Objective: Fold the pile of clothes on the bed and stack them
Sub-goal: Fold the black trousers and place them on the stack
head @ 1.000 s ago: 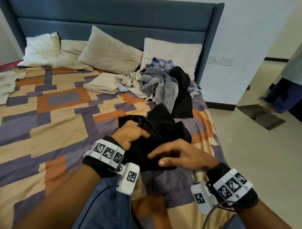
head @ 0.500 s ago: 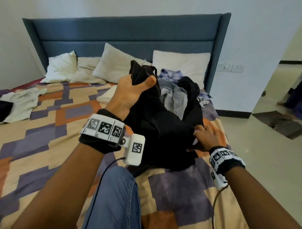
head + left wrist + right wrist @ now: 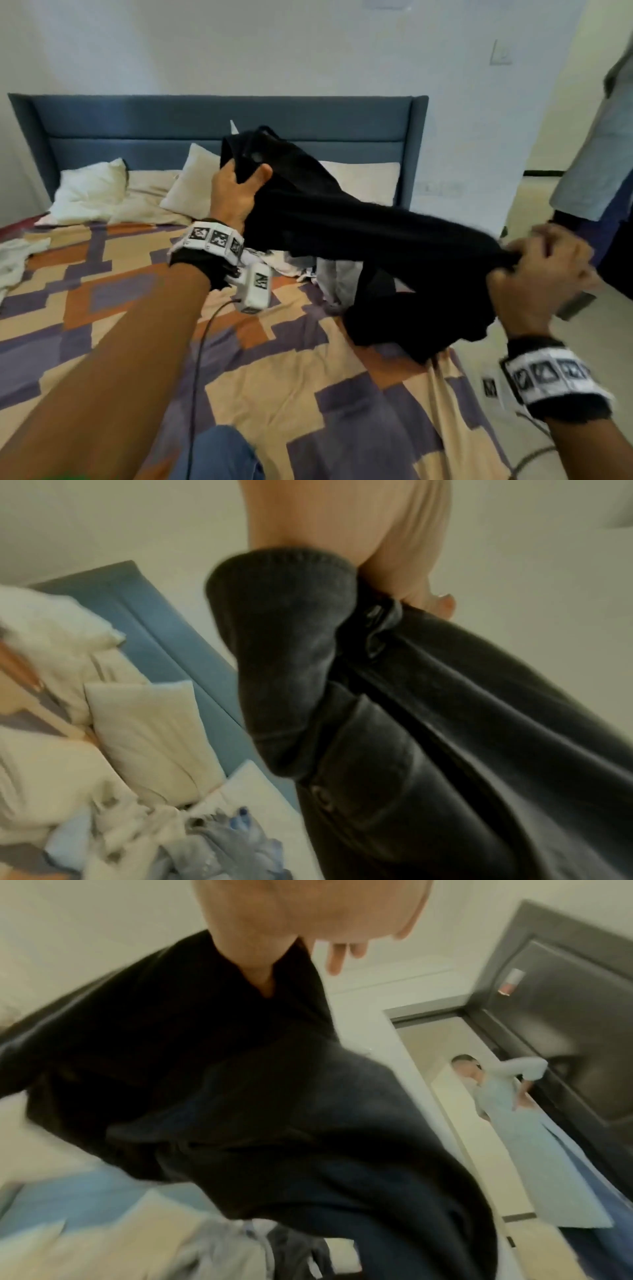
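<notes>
A black garment (image 3: 359, 236) hangs stretched in the air above the bed between my two hands. My left hand (image 3: 236, 192) grips one end of it high up, near the headboard. My right hand (image 3: 544, 270) clutches the other end, out past the bed's right edge. The garment's lower part sags onto the patterned bedspread (image 3: 308, 377). Its dark fabric (image 3: 445, 723) fills the left wrist view and also fills the right wrist view as black cloth (image 3: 240, 1096). The pile of clothes (image 3: 329, 277) lies mostly hidden behind the garment.
Pillows (image 3: 92, 192) lean against the blue headboard (image 3: 137, 126). A white cloth (image 3: 17, 260) lies at the bed's left edge. Another person (image 3: 596, 178) stands on the floor to the right, by a dark door (image 3: 565, 1015).
Both hands have moved apart and lifted the black garment off the bed. The left hand rose toward the headboard, the right swung out right, and the cloth is now stretched between them.
</notes>
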`<act>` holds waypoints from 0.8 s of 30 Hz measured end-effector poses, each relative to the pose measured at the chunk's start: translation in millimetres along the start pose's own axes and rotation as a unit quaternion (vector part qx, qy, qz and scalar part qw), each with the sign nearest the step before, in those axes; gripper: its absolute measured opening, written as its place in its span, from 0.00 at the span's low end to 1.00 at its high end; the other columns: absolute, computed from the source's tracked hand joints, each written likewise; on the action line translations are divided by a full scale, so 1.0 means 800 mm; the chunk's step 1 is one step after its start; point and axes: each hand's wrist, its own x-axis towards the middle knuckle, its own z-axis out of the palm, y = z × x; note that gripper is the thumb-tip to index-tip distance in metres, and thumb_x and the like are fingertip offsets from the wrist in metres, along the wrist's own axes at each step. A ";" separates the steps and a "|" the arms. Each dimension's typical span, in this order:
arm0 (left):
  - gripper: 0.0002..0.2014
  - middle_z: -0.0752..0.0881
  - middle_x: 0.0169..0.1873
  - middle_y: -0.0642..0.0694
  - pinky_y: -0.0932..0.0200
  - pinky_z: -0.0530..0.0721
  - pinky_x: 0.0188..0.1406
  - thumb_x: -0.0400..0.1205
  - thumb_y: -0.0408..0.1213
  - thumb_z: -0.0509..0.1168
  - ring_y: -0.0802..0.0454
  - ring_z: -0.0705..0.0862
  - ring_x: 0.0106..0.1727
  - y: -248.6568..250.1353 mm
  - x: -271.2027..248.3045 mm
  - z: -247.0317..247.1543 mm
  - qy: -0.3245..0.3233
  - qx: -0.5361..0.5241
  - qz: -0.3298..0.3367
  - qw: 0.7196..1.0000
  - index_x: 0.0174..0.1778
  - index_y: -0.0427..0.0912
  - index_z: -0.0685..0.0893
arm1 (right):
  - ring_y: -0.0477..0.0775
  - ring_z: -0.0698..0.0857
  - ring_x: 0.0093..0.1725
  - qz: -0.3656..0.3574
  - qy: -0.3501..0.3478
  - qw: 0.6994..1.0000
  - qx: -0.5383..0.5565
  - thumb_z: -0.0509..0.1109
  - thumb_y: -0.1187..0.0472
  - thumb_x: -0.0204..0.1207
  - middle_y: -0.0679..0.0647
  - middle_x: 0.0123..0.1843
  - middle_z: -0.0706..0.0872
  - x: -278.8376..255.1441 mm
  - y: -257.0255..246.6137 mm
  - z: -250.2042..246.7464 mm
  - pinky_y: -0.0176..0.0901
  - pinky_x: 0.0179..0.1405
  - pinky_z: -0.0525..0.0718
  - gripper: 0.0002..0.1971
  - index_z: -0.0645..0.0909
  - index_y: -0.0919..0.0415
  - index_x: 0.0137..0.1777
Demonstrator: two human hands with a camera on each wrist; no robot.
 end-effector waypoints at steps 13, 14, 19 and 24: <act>0.22 0.85 0.56 0.32 0.43 0.78 0.54 0.79 0.38 0.73 0.32 0.83 0.60 -0.195 -0.090 -0.259 -0.096 0.410 -0.265 0.867 0.63 0.27 0.82 | 0.45 0.86 0.36 -0.279 -0.605 0.745 0.033 0.79 0.46 0.56 0.40 0.34 0.83 -0.303 -0.006 0.041 0.43 0.36 0.71 0.23 0.66 0.42 0.42; 0.22 0.85 0.56 0.28 0.43 0.78 0.53 0.79 0.38 0.73 0.30 0.83 0.60 -0.207 -0.106 -0.281 -0.085 0.429 -0.292 0.850 0.62 0.25 0.82 | 0.46 0.86 0.40 -0.286 -0.612 0.736 0.034 0.78 0.45 0.57 0.41 0.38 0.84 -0.305 -0.012 0.045 0.44 0.39 0.72 0.22 0.70 0.42 0.47; 0.26 0.85 0.61 0.31 0.47 0.77 0.56 0.76 0.45 0.75 0.34 0.83 0.60 -0.275 -0.153 -0.345 -0.180 0.514 -0.468 0.696 0.65 0.32 0.83 | 0.44 0.79 0.57 -0.184 -0.726 0.661 0.037 0.63 0.17 0.57 0.41 0.56 0.80 -0.301 -0.016 0.064 0.43 0.57 0.76 0.40 0.79 0.45 0.60; 0.17 0.84 0.59 0.32 0.50 0.81 0.53 0.82 0.39 0.67 0.39 0.83 0.52 -0.283 -0.154 -0.319 -0.200 0.621 -0.398 0.645 0.65 0.35 0.82 | 0.45 0.87 0.43 -0.029 -0.762 0.641 0.087 0.79 0.35 0.60 0.49 0.41 0.88 -0.285 -0.023 0.082 0.46 0.50 0.86 0.21 0.84 0.48 0.46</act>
